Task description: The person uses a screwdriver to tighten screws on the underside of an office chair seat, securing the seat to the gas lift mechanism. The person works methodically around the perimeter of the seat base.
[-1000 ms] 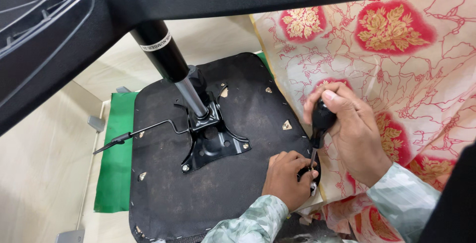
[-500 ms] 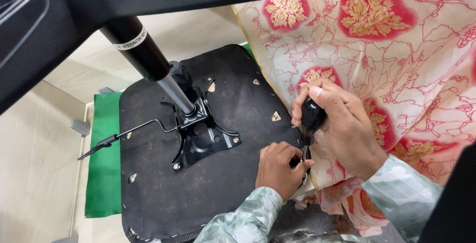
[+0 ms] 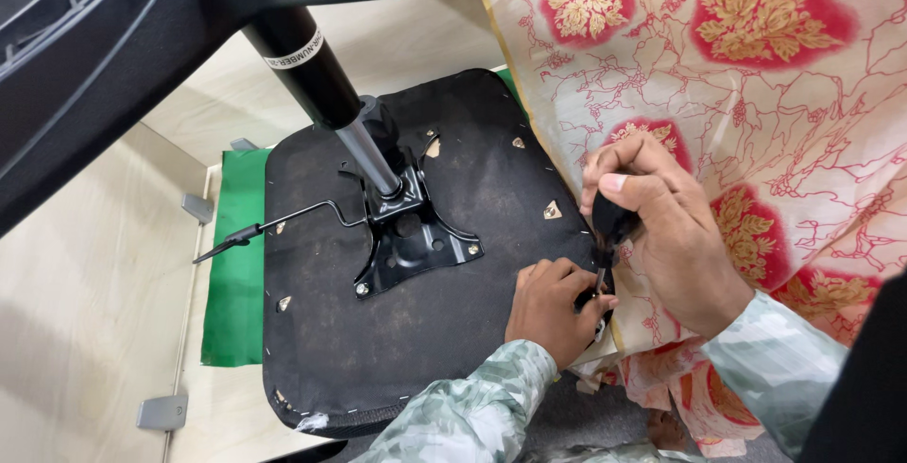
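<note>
Head view: the screwdriver (image 3: 605, 236) stands nearly upright at the right edge of the upturned chair seat (image 3: 425, 331), its tip hidden between the fingers of the left hand (image 3: 553, 307). If the tip slips out of the fastener, the blade could likely jab those fingers, since they pinch right at the tip. The patterned fabric (image 3: 756, 123) lies just beside and might snag. The right hand (image 3: 675, 227) is clenched around the black handle; the left hand's fingers are curled tight, steadying the shaft against the seat's underside.
</note>
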